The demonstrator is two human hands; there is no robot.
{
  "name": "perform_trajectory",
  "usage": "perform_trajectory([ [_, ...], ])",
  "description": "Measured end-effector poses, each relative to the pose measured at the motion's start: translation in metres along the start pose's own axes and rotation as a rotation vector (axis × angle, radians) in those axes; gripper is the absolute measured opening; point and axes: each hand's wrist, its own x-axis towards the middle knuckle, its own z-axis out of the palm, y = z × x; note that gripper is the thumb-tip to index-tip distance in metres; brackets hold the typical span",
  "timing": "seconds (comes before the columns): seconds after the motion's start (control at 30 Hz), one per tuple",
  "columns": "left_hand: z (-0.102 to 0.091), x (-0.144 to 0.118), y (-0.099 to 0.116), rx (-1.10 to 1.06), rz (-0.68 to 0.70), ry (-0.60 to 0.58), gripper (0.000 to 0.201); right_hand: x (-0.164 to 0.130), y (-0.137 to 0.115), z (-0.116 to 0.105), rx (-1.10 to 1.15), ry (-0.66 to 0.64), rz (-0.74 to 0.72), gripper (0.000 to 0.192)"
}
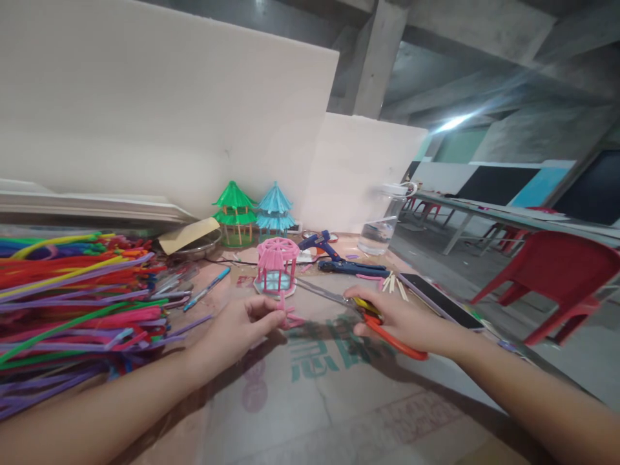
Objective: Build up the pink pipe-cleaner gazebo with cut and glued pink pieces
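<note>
My left hand (237,329) pinches a short pink pipe cleaner piece (287,316) between thumb and fingers, just in front of a small pink pavilion model (277,266) on the cardboard-covered table (329,400). My right hand (397,318) grips scissors (382,326) with orange and yellow handles. Their metal blades point left towards the pink piece and the pavilion.
A big pile of coloured pipe cleaners (72,303) lies at the left. Green (235,213) and blue (275,210) pavilion models stand at the back by the white wall. A blue glue gun (322,244), a clear jar (380,227), a phone (438,297), wooden sticks (393,283), a pen (208,288) and red chairs (557,278) are nearby.
</note>
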Motion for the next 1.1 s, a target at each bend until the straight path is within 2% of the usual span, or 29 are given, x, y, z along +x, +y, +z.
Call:
perform_trajectory([
  [0.17,0.001,0.0,-0.003,0.085,0.06,-0.018,0.026,0.017,0.006,0.006,-0.012,0.058,-0.155,0.051],
  [0.3,0.0,0.0,-0.004,0.115,0.049,-0.031,0.029,0.029,0.005,0.006,-0.029,0.048,-0.224,0.056],
  [0.43,0.0,0.001,-0.005,0.088,-0.001,-0.046,0.026,0.029,0.003,0.01,-0.035,0.028,-0.217,0.053],
  [0.57,0.002,0.002,-0.006,0.061,-0.014,-0.082,0.026,0.023,0.002,0.012,-0.014,0.006,-0.203,0.042],
  [0.73,0.001,0.002,-0.005,0.096,0.032,-0.124,0.023,0.018,-0.002,0.01,0.067,-0.071,-0.166,0.041],
  [0.87,0.001,0.002,-0.005,0.108,0.063,-0.155,0.026,0.018,-0.006,0.01,0.054,-0.067,-0.134,0.044],
  [1.1,0.001,0.003,-0.006,0.16,0.063,-0.161,0.026,0.016,-0.01,0.007,0.033,-0.069,-0.161,0.032],
])
